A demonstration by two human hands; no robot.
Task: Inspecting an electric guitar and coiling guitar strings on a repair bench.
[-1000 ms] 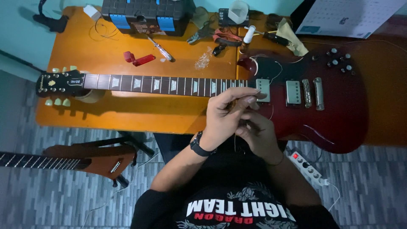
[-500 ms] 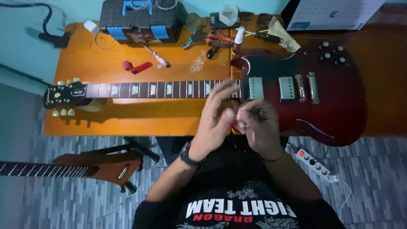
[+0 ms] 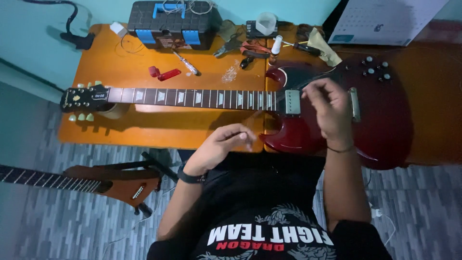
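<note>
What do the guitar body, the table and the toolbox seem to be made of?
Guitar body: probably wood under glossy dark red lacquer; it shines softly.
Table: likely wood or laminate, smooth orange-brown, with faint reflections.
Toolbox: seemingly moulded plastic, matte dark grey with blue latches.

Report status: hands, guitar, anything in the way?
Left hand pinched at the table edge, right hand over the red guitar body. Tools behind, apart. What they hold: unclear.

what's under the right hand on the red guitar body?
The right hand hovers over the red guitar body, between the neck pickup and the bridge. Whatever sits beneath the palm is covered and cannot be seen.
</note>
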